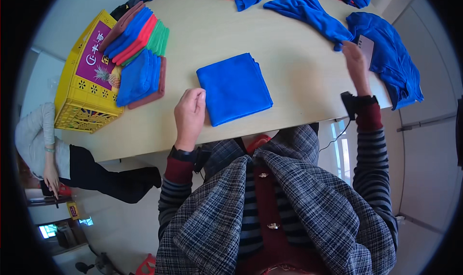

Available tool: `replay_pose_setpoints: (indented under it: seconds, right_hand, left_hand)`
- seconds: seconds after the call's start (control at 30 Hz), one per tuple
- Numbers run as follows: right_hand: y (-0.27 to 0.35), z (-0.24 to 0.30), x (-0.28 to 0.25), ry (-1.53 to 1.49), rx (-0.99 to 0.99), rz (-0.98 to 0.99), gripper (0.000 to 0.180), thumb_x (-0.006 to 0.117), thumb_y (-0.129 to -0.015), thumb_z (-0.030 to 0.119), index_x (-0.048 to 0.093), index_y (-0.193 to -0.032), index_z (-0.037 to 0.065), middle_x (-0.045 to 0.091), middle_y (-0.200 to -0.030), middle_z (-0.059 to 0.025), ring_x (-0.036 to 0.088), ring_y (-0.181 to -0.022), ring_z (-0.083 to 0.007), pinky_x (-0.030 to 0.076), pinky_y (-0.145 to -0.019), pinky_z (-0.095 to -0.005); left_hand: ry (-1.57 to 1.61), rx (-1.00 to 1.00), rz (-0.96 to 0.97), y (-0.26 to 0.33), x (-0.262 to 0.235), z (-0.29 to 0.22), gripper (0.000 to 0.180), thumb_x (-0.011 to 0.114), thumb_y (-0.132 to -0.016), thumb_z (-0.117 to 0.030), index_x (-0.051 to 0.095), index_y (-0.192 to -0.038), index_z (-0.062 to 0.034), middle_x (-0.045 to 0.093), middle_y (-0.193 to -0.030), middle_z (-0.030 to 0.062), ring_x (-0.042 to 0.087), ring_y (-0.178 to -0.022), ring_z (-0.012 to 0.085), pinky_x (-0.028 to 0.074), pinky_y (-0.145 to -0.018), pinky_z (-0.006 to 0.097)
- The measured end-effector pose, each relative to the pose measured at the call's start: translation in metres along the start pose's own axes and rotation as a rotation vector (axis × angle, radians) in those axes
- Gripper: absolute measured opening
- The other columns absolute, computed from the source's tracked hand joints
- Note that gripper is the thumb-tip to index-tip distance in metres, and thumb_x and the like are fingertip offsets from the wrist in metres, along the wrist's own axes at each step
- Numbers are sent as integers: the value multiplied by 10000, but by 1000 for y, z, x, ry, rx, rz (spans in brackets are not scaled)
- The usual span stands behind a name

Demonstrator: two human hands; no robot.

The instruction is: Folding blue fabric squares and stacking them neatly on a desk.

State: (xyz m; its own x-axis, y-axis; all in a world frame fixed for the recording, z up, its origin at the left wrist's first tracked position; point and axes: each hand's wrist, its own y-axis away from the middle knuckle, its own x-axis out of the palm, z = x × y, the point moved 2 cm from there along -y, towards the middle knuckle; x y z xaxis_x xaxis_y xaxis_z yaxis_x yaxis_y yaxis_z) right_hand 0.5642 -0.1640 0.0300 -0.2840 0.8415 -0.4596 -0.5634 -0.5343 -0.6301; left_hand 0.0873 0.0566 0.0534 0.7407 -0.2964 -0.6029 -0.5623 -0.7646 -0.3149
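Pale wooden table (294, 72) carries one yellow crate (82, 89) far left, four loose blue cloths (386, 58) far right, and one folded blue cloth (235, 88) — square, smooth — at the near middle. Left hand (189, 116) rests loosely curled touching its left edge; right hand (355, 60) pinches a loose cloth.

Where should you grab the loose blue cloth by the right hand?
Probably the crumpled end of the loose blue cloth nearest the right hand, pinched from above with the fingers. It lies flat on the table, and its raised folds give something to pinch.
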Motion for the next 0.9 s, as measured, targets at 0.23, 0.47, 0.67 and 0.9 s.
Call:
replay_pose_setpoints:
  seconds: [0.23,0.47,0.67,0.9]
  right_hand:
    - [94,254,158,-114,-270,615,435,553,-1029,230,532,-1390,-12,594,-1354,-211,538,-1291,-379,436,-1072,-468]
    - [131,266,208,260,-277,669,632,408,-1059,451,391,-1523,23,356,-1597,-184,271,-1504,-373,199,-1228,-502]
    - [136,241,191,383,-291,610,589,422,-1056,420,400,-1537,80,352,-1610,-143,270,-1510,-350,189,-1230,-517]
    - [107,226,176,562,-287,617,568,446,-1048,385,418,-1520,70,367,-1600,-149,288,-1500,-348,224,-1214,-534]
  left_hand:
    - [-531,318,20,15,40,-3,374,618,-966,-176,599,-1311,-32,536,-1429,154,460,-1365,365,398,-1106,458]
    - [-542,336,134,42,49,18,603,551,-1008,-287,371,-1534,-53,314,-1613,128,237,-1514,345,230,-1196,568]
    - [-510,268,132,52,42,14,582,526,-1020,-298,388,-1524,-41,318,-1616,139,254,-1509,342,236,-1201,539]
    - [-525,293,138,38,26,15,546,483,-1035,-276,399,-1515,-29,362,-1591,166,307,-1485,348,249,-1196,521]
